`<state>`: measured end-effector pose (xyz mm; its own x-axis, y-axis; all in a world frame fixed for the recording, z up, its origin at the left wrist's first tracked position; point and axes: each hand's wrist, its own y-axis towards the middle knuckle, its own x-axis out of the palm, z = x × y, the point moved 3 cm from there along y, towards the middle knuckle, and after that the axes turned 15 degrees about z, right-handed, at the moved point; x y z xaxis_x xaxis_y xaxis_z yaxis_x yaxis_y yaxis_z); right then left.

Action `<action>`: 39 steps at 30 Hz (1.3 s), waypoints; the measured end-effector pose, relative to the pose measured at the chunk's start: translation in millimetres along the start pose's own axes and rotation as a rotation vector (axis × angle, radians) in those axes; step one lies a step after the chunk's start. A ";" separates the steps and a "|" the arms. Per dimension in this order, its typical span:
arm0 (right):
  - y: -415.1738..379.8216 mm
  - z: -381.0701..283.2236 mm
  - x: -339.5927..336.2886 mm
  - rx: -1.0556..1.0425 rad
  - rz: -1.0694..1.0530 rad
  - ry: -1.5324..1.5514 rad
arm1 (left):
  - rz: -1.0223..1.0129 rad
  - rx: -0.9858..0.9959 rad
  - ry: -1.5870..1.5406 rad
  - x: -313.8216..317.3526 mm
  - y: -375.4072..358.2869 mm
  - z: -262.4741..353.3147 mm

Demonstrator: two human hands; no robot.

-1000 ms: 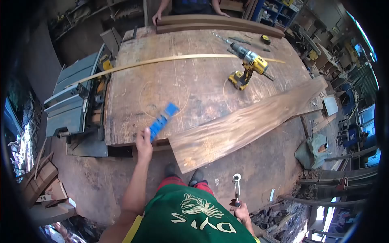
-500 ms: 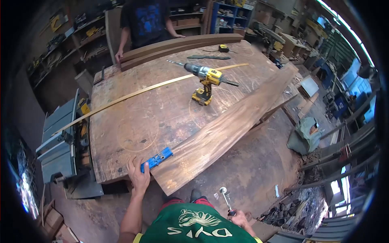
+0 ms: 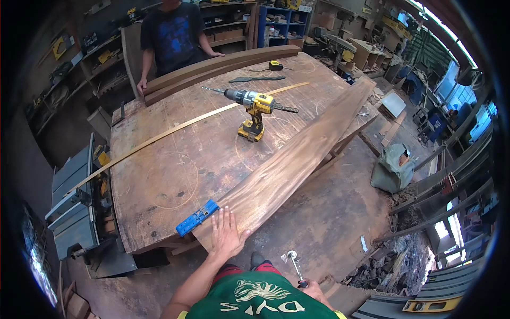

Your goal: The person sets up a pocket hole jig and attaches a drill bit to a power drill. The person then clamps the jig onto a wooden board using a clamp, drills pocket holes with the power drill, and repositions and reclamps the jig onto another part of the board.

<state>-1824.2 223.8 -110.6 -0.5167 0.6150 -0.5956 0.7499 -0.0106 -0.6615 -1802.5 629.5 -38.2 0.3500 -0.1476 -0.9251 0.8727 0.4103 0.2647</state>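
Observation:
My left hand (image 3: 227, 234) lies flat on the near end of a long wooden board (image 3: 289, 162), its fingers spread. Just left of those fingertips, a blue slotted jig (image 3: 197, 217) rests along the board's end corner. The board runs diagonally along the workbench's right side. Low by my right hip, my right hand (image 3: 313, 292) grips a tool with a dark handle, a thin metal shaft and a round pale head (image 3: 292, 254); its exact kind does not show. A yellow cordless drill (image 3: 253, 113) with a long bit stands upright on the workbench (image 3: 154, 196).
Across the bench a person (image 3: 172, 40) rests both hands by stacked wooden beams (image 3: 223, 68). A long thin strip (image 3: 196, 118), a tape measure (image 3: 275, 65) and a dark flat tool (image 3: 257, 79) lie there. At left stands a table saw (image 3: 79, 186); at right, a bag (image 3: 393, 169).
My left hand has let go of the blue jig and shifted right, flat onto the board. My right hand keeps its tool low. The view has turned slightly.

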 end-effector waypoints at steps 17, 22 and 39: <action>62.1 -33.2 -54.5 -0.116 -0.191 -0.008 | -0.655 -1.411 0.022 96.4 -566.8 -137.4; 55.2 -39.2 -33.5 -0.128 -0.052 -0.438 | -0.358 -1.679 -0.798 80.2 -509.1 -146.0; -35.5 -113.6 95.8 -0.586 -0.182 -0.340 | -0.057 -0.956 -1.004 -50.6 -42.6 -191.9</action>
<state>-1853.3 372.6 -92.4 -0.6838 0.2853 -0.6716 0.6893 0.5545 -0.4664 -1922.7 792.2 -54.9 0.7704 -0.5945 -0.2304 0.4670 0.7722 -0.4309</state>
